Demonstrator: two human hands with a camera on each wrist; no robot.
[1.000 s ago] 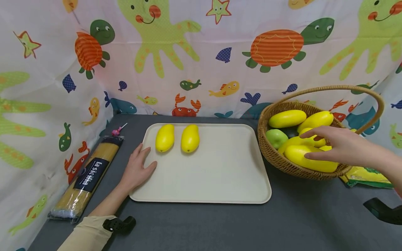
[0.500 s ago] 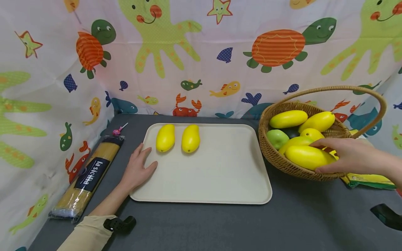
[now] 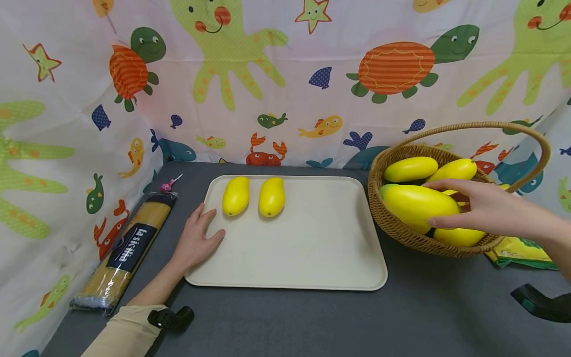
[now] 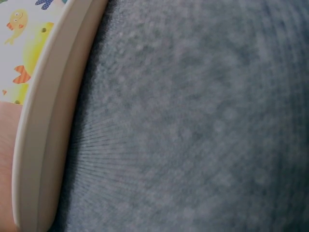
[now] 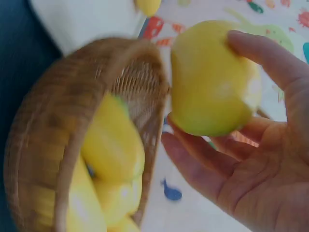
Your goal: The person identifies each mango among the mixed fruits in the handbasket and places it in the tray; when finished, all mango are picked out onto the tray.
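In the head view my right hand point(image 3: 486, 206) holds a large yellow mango point(image 3: 419, 206) over the wicker basket point(image 3: 388, 228). Thumb and fingers curl round the mango point(image 5: 212, 77) in the right wrist view, where it is raised clear of the basket rim point(image 5: 91, 96). More yellow fruits point(image 3: 459, 237) lie in the basket. My left hand point(image 3: 196, 243) rests on the left edge of the cream tray point(image 3: 312, 248), its fingers extended. Two yellow mangoes point(image 3: 235, 196) lie side by side at the tray's back left.
A pack of spaghetti point(image 3: 129, 248) lies left of the tray, with a pink lollipop point(image 3: 167, 187) behind it. A yellow and green packet point(image 3: 522, 253) is partly hidden by the basket. The basket handle point(image 3: 482, 125) arches above the fruit. A printed cloth point(image 3: 285, 74) hangs behind the table.
My right hand has reached into the basket, taken hold of the large mango and lifted it up and slightly left. The left hand stays on the tray edge.
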